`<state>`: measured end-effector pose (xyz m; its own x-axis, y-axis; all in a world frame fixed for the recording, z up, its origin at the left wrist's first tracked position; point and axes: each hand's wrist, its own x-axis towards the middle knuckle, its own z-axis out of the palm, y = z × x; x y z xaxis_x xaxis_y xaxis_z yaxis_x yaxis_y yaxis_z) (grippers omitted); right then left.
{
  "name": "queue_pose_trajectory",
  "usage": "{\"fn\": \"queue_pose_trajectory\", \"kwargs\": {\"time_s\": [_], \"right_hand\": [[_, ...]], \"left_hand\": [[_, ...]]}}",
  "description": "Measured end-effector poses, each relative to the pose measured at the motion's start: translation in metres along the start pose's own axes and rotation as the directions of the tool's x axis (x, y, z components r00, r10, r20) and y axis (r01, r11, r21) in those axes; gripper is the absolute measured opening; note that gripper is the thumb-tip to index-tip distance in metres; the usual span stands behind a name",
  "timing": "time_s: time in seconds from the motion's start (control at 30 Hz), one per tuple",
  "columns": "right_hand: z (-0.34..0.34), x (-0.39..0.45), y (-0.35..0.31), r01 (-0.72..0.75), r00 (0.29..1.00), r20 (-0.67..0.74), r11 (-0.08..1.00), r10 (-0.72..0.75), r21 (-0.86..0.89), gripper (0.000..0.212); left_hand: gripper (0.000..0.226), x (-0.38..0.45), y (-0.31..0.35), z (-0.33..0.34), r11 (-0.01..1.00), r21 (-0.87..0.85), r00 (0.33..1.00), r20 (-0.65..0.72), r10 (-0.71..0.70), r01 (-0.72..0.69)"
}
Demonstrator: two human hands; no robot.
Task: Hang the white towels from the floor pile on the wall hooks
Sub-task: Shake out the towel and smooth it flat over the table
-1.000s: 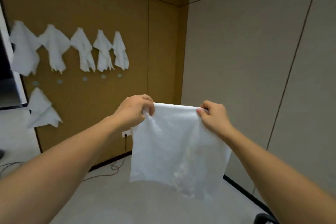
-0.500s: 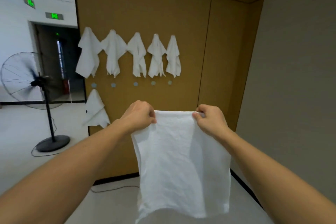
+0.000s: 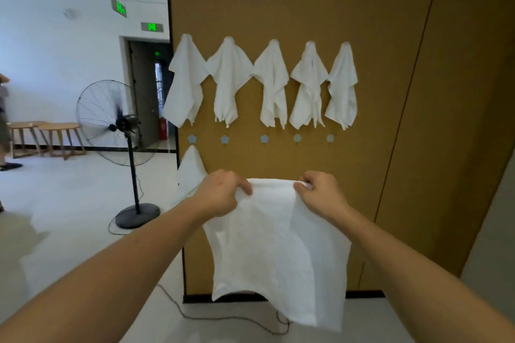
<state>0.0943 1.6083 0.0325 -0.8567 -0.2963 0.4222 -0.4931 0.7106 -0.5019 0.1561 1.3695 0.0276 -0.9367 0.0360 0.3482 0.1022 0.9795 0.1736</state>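
Between the pinching fingers of the left hand (image 3: 223, 192) and right hand (image 3: 320, 193) a white towel (image 3: 278, 245) hangs spread, with five hung towels (image 3: 271, 83) above them, a sixth (image 3: 191, 168) left of them, and four blue hooks (image 3: 264, 139) apparently free.

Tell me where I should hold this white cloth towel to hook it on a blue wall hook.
Pinch the white cloth towel at the middle of its top edge, from above. That edge is stretched flat between left hand and right hand; the nearest bare blue wall hook needs a bunched point.
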Motion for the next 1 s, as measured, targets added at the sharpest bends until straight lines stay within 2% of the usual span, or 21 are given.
{"fn": "queue_pose_trajectory", "kwargs": {"time_s": [0.1,0.2,0.37,0.57,0.7,0.8,0.87,1.0], "right_hand": [[0.049,0.063,0.005,0.051,0.998,0.033,0.998,-0.053,0.040,0.031],[0.096,0.127,0.014,0.114,0.993,0.027,0.991,-0.116,0.069,0.033],[0.154,0.236,0.030,0.180,0.981,0.046,0.975,-0.187,0.128,0.046],[0.224,0.346,0.048,0.200,0.972,0.073,0.952,-0.222,0.232,0.056],[0.278,0.401,0.057,0.138,0.983,0.085,0.960,-0.163,0.242,0.050],[0.312,0.440,0.060,0.124,0.990,0.042,0.964,-0.137,0.236,0.047],[0.332,0.464,0.060,0.118,0.993,0.004,0.973,-0.121,0.199,0.047],[0.373,0.510,0.057,0.120,0.989,-0.098,0.984,-0.108,0.129,0.030]], "left_hand": [[0.022,0.047,-0.041,0.016,0.997,-0.008,0.996,0.039,-0.077,0.077],[0.010,0.093,-0.079,0.033,0.981,-0.116,0.987,-0.013,-0.160,0.158],[0.041,0.171,-0.141,0.056,0.909,-0.302,0.943,-0.075,-0.323,0.287],[0.047,0.253,-0.204,0.080,0.801,-0.490,0.910,-0.038,-0.413,0.343],[0.041,0.307,-0.243,0.112,0.736,-0.524,0.853,-0.032,-0.521,0.429],[0.007,0.346,-0.274,0.133,0.728,-0.518,0.843,-0.023,-0.537,0.449],[0.023,0.372,-0.296,0.147,0.744,-0.492,0.841,-0.043,-0.540,0.452],[0.022,0.421,-0.332,0.170,0.771,-0.440,0.819,-0.123,-0.560,0.460]]}}
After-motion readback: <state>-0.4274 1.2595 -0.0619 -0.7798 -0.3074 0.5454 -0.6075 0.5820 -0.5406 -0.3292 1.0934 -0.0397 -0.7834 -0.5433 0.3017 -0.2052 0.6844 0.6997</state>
